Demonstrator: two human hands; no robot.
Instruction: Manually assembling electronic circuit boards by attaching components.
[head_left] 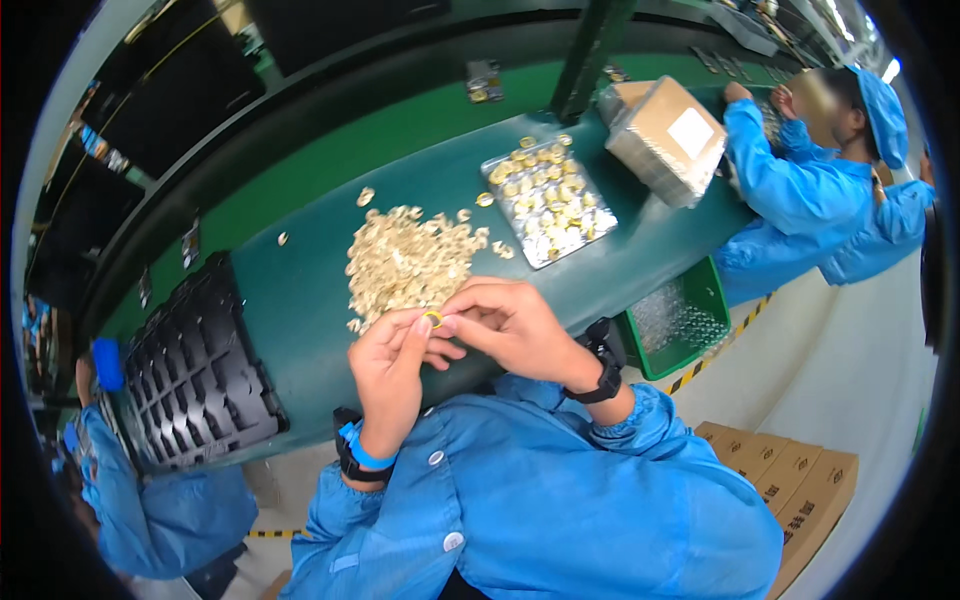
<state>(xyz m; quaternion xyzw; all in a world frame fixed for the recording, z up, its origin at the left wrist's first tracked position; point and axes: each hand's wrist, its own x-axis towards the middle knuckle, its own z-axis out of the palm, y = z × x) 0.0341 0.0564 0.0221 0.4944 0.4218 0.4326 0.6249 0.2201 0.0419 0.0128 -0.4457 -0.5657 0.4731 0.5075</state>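
Between the fingertips of both my hands is a small round yellow-rimmed piece [433, 319] with a dark middle. My left hand [392, 362] pinches it from the left, thumb on top. From the other side my right hand [512, 325] grips it with thumb and forefinger. Just beyond my fingers lies a heap of small cream-coloured parts [410, 262]. To the right of the heap, a clear plastic tray [545, 250] carries many yellow round pieces. A few loose ones [485, 199] rest between heap and tray.
A black moulded tray [205, 370] stands at the left of the green table [300, 290]. At the right are a plastic-wrapped cardboard box [665, 140] and a green crate [680, 320] of clear plastic. Co-workers in blue [800, 195] sit on both sides. Brown cartons [780, 480] stand at lower right.
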